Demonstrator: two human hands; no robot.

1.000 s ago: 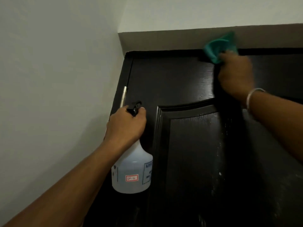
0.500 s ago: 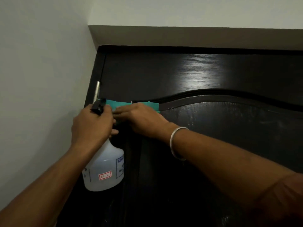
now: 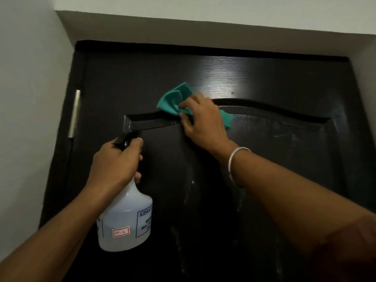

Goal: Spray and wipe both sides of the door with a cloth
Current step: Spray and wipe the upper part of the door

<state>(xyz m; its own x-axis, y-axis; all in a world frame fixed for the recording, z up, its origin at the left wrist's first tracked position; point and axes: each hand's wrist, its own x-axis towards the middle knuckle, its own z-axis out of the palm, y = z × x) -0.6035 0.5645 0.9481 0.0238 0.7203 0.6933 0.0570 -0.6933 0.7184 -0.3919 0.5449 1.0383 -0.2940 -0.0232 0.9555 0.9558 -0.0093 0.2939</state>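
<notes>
dark wooden door (image 3: 264, 78): right hand (image 3: 201, 123) presses teal cloth (image 3: 175, 98) on its moulding; left hand (image 3: 116, 161) grips spray bottle (image 3: 124, 220).

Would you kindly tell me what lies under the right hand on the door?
The green cloth is pressed under the right hand against the door, over the panel's curved moulding. The hand covers the cloth's middle and the moulding beneath.

The place looked like an ordinary indoor room, home or office unclear. A dark wood-grain panelled door (image 3: 254, 78) filled the frame's centre, a metal hinge (image 3: 74, 113) at its left edge, plain pale painted walls (image 3: 26, 98) at left and above.
</notes>
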